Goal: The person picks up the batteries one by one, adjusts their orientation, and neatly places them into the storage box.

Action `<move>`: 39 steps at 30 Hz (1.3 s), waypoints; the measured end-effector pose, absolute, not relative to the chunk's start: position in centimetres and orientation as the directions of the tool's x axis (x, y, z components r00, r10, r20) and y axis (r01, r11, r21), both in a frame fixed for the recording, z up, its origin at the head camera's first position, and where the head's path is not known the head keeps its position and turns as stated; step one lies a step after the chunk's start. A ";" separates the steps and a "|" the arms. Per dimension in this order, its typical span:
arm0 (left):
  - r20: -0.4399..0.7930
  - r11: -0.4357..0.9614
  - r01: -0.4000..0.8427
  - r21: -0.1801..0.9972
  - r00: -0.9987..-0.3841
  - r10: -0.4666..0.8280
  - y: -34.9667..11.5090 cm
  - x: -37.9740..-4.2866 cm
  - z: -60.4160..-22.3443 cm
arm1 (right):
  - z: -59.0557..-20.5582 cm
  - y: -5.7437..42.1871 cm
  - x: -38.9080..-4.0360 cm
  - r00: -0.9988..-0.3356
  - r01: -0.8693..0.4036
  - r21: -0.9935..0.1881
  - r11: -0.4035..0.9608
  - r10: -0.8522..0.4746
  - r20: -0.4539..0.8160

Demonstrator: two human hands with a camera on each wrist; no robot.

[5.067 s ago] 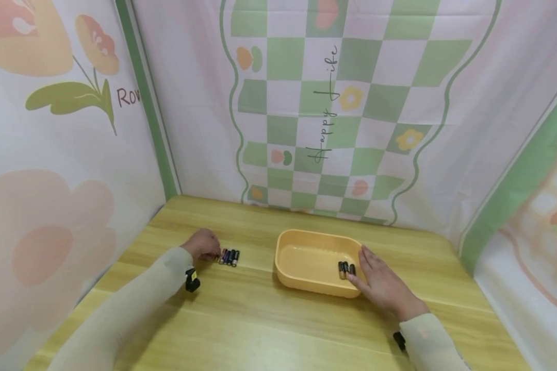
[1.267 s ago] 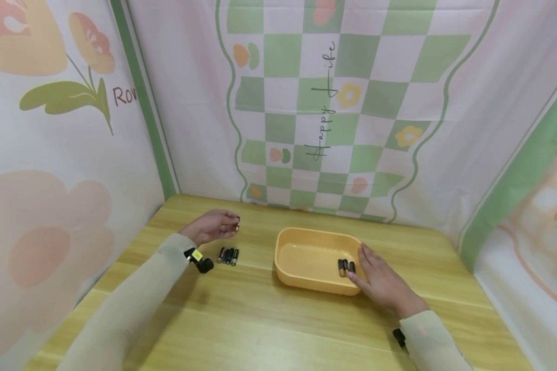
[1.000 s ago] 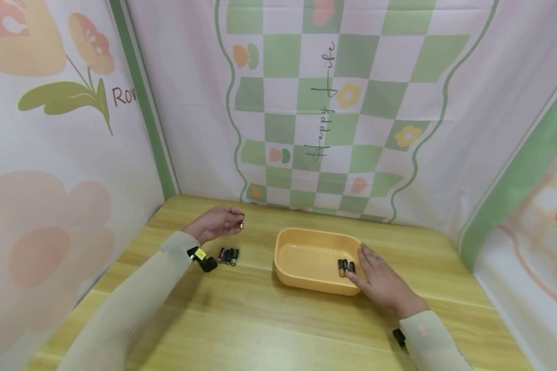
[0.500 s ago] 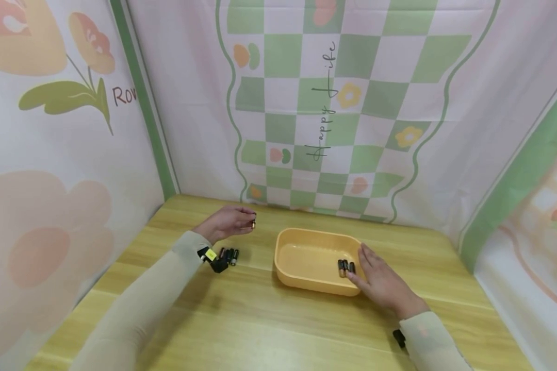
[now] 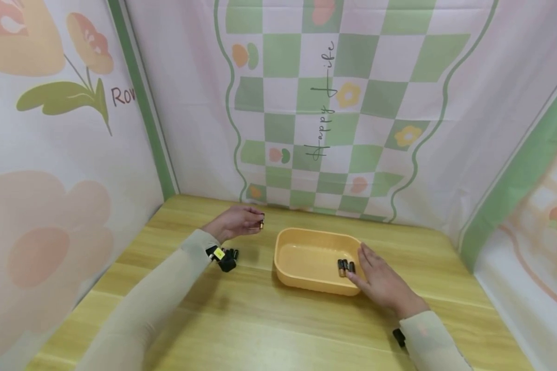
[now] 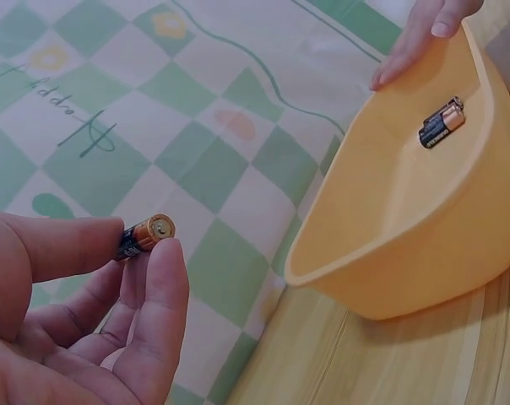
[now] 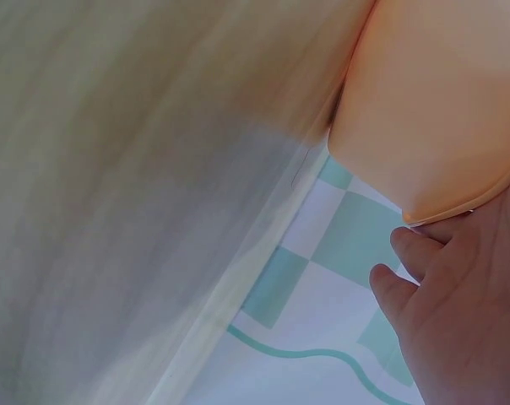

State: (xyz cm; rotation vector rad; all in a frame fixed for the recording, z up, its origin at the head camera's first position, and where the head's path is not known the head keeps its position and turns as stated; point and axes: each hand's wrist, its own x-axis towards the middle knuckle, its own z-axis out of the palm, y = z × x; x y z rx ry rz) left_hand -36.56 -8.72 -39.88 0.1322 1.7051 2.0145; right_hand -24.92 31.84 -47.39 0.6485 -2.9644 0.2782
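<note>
My left hand (image 5: 236, 221) pinches a black battery with a copper-coloured end (image 6: 145, 236) between thumb and fingertips. It is held above the table, just left of a yellow plastic tub (image 5: 306, 287). My right hand (image 5: 387, 283) holds the tub's right wall, thumb on the inner side and fingers along the outside of the rim. Inside the tub, at its right end, lie three black-and-copper batteries (image 5: 346, 268) side by side. More batteries (image 5: 234, 254) lie in a row on the table, partly hidden behind the camera on the left wrist.
The wood-grain table (image 5: 278, 330) reaches back to a hanging green-and-white checked cloth (image 5: 325, 129). A floral cloth (image 5: 55, 216) closes off the left side, and another patterned cloth (image 5: 552, 226) hangs on the right.
My left hand has lifted a battery from the row on the table and moved it right, towards the tub. The right hand and the tub have stayed in place.
</note>
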 end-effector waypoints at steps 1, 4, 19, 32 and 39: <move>-0.240 -0.096 -0.307 0.947 -0.873 0.424 -8.5 -36.6 -39.9 | -47.3 31.8 -24.9 -0.905 -0.422 -0.156 0.893 -0.405 0.132; -0.243 -0.097 -0.311 0.945 -0.872 0.424 -7.8 -36.7 -40.1 | -47.3 31.9 -25.0 -0.904 -0.423 -0.151 0.894 -0.406 0.133; -0.244 -0.065 -0.310 0.949 -0.846 0.475 -5.2 -36.6 -40.1 | -46.8 32.1 -24.8 -0.910 -0.411 -0.149 0.899 -0.395 0.128; -0.260 -0.060 -0.335 0.940 -0.822 0.506 -2.3 -36.7 -41.2 | -46.8 31.9 -24.6 -0.917 -0.398 -0.192 0.897 -0.382 0.114; -0.257 -0.074 -0.346 0.935 -0.808 0.530 -1.2 -36.6 -41.9 | -47.1 31.8 -24.5 -0.913 -0.405 -0.171 0.898 -0.389 0.124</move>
